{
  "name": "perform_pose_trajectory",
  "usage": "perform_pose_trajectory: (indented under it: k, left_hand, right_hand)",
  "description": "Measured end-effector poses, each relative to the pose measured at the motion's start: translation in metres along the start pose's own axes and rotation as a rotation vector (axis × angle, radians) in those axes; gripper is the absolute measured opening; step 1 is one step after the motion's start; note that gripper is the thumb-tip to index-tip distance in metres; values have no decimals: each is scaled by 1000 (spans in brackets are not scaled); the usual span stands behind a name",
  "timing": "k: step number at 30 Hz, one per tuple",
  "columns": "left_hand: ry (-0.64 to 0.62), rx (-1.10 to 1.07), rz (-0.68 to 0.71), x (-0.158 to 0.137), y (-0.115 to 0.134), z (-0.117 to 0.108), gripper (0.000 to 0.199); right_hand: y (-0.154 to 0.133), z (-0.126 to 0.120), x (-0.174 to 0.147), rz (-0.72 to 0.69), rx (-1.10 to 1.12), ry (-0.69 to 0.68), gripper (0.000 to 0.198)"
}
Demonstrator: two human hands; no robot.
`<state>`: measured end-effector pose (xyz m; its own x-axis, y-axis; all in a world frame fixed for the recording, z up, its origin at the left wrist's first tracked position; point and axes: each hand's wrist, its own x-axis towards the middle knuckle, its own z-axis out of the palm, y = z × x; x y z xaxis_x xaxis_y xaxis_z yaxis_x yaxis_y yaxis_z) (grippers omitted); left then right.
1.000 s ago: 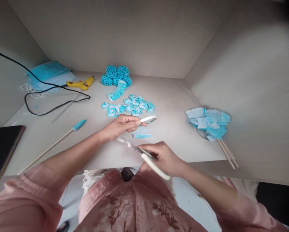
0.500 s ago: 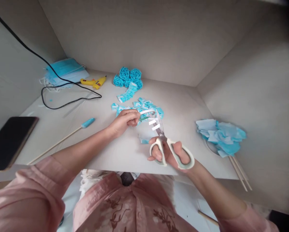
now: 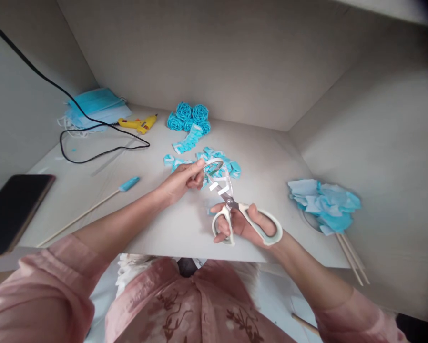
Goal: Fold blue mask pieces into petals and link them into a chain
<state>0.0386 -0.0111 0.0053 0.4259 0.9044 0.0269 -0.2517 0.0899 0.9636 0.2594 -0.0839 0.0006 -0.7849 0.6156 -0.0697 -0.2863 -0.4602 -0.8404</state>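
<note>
My left hand (image 3: 183,181) is closed in a pinch on a curled white strip, apparently tape (image 3: 214,162). My right hand (image 3: 244,226) has its fingers through the cream handles of a pair of scissors (image 3: 229,202). The blades are apart and reach up to the strip. Small white cut pieces (image 3: 223,190) cling to the blades. Behind the hands lies a heap of folded blue fabric pieces (image 3: 231,166) with white bits on them, partly hidden. A pleated blue strip (image 3: 188,139) and several rolled blue rosettes (image 3: 184,111) sit farther back.
At back left are blue face masks (image 3: 96,102), a yellow glue gun (image 3: 138,124) and its looped black cord (image 3: 105,152). A phone (image 3: 15,209) and a blue-tipped stick (image 3: 83,214) lie left. Blue fabric pieces (image 3: 326,200) and wooden sticks (image 3: 350,259) are right, by the wall.
The scissors in my right hand have moved left, and their blades have opened wider near the strip. My left hand still pinches the white strip, its thumb now raised along it.
</note>
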Motion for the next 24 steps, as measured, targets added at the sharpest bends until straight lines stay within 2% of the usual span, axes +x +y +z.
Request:
perform_pose_trajectory:
  k: [6, 15, 24]
  left_hand:
    - [-62, 9, -29, -1, 0, 2, 62]
    - [-65, 8, -17, -2, 1, 0, 60]
    - [-79, 25, -43, -4, -3, 4, 61]
  right_hand:
    - [1, -2, 5, -40, -25, -10, 70]
    - [-1, 0, 5, -44, -53, -18, 72]
    - [-2, 0, 18, -41, 36, -29, 72]
